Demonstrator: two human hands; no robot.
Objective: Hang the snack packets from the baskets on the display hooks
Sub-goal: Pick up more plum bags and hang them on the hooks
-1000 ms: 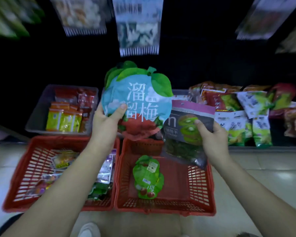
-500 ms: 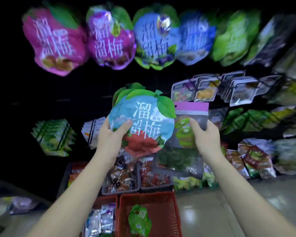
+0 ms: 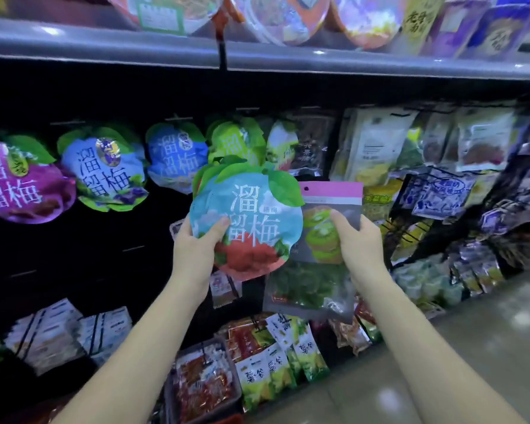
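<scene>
My left hand [image 3: 196, 249] grips a round light-blue plum packet [image 3: 251, 221] with green leaves on top, thumb on its front, raised before the dark display wall. My right hand [image 3: 358, 243] holds a grey kiwi packet [image 3: 325, 240] with a pink header and a punched hole; it sits partly behind the blue packet. Just above them, similar round plum packets hang on hooks: a purple packet [image 3: 22, 185], a blue packet with a sticker [image 3: 104, 172], another blue packet [image 3: 175, 157] and a green packet [image 3: 236, 142]. The baskets are out of view.
A grey metal shelf edge [image 3: 257, 56] runs overhead with bowls on it. Hanging bags [image 3: 377, 145] fill the hooks at right. Grey trays of red snack packets [image 3: 202, 387] and green packets [image 3: 276, 368] lie low on the shelf. Tiled floor [image 3: 487, 332] lies at right.
My view has swung up from the red baskets to the hook wall. Both hands rose with their packets to the level of the row of hanging plum packets.
</scene>
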